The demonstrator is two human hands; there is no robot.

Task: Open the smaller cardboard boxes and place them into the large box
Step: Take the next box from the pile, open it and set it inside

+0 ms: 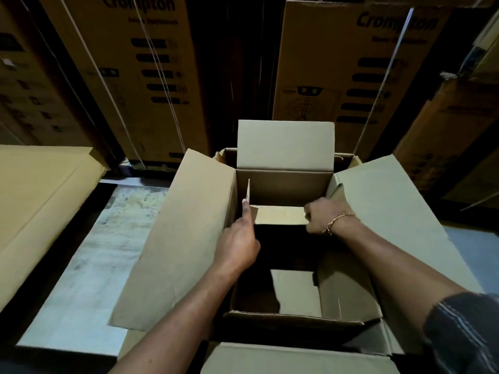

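A large brown cardboard box stands open on the floor, its long flaps spread left and right. Inside its far end sits a smaller cardboard box, its far flap upright. My left hand lies flat along the smaller box's left flap, fingers straight, pressing it upright. My right hand, with a gold bracelet on the wrist, is closed on the smaller box's right flap near its corner. The near part of the large box's inside is dark, with its bottom flaps showing.
Tall printed cartons stand stacked behind the boxes, bound with white straps. A flat cardboard sheet leans at the left. Grey concrete floor shows between it and the large box. Another carton stands at the right.
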